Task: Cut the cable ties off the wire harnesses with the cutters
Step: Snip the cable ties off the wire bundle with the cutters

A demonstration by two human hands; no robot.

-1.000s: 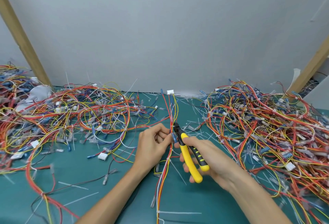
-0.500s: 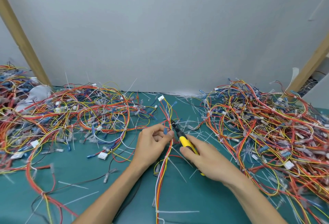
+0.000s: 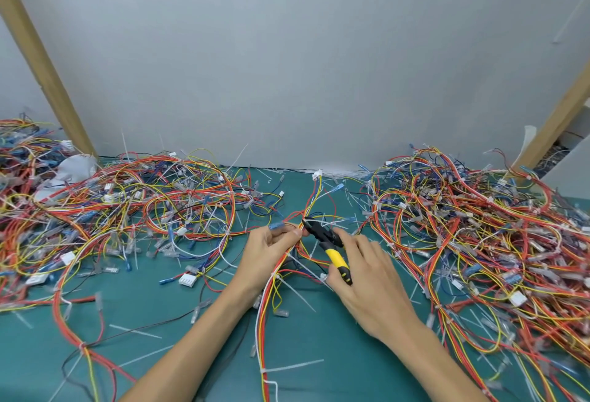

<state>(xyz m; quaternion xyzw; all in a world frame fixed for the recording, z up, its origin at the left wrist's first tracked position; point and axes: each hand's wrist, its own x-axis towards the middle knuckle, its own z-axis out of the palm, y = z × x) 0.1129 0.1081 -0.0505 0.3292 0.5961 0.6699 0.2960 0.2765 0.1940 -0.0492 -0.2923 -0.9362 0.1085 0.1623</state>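
Note:
A wire harness [image 3: 267, 302] of red, yellow and white wires runs from the near edge up the middle of the green mat to a white connector [image 3: 317, 174]. My left hand [image 3: 271, 250] pinches the harness bundle between thumb and fingers near a white cable tie. My right hand [image 3: 367, 277] grips the yellow-handled cutters [image 3: 332, 250]. Their black jaws [image 3: 309, 222] point up-left and sit at the bundle right beside my left fingertips. Other white cable ties [image 3: 281, 282] stay on the harness lower down.
Large tangled piles of harnesses lie on the left [image 3: 127, 207] and on the right [image 3: 479, 235]. Cut white ties [image 3: 140, 331] litter the green mat [image 3: 335, 353]. A grey wall stands behind, with slanted wooden posts [image 3: 41, 60] at both sides.
My right hand rolled palm-down and swung the cutters flat, jaws now pointing up-left at the bundle. The harness's upper wires have spread apart. My left hand kept its pinch.

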